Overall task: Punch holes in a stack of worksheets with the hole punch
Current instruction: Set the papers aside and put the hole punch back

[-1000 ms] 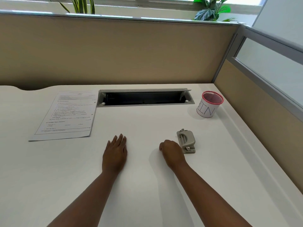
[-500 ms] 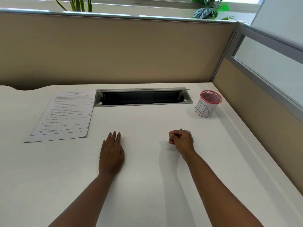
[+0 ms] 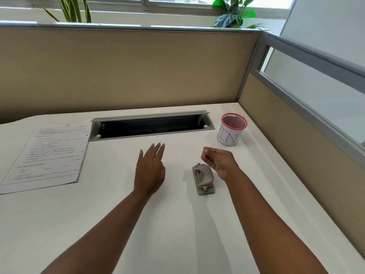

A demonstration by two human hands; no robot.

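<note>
A stack of printed worksheets [image 3: 49, 153] lies flat at the left of the white desk [image 3: 177, 234]. A small grey hole punch [image 3: 203, 178] sits on the desk between my two hands. My left hand [image 3: 150, 171] is raised over the desk to the left of the punch, fingers straight and pointing away from me. My right hand [image 3: 219, 160] hovers just beyond and to the right of the punch, fingers curled into a loose fist with nothing in it. Neither hand touches the punch or the paper.
A red-rimmed mesh cup labelled BIN [image 3: 231, 129] stands at the back right. An open cable slot [image 3: 152, 126] runs along the back of the desk. Beige partition walls [image 3: 128, 70] close off the back and right sides.
My right hand, which covered the punch, has lifted away to its far right side, still curled. My left hand has risen and moved forward. The camera has tilted.
</note>
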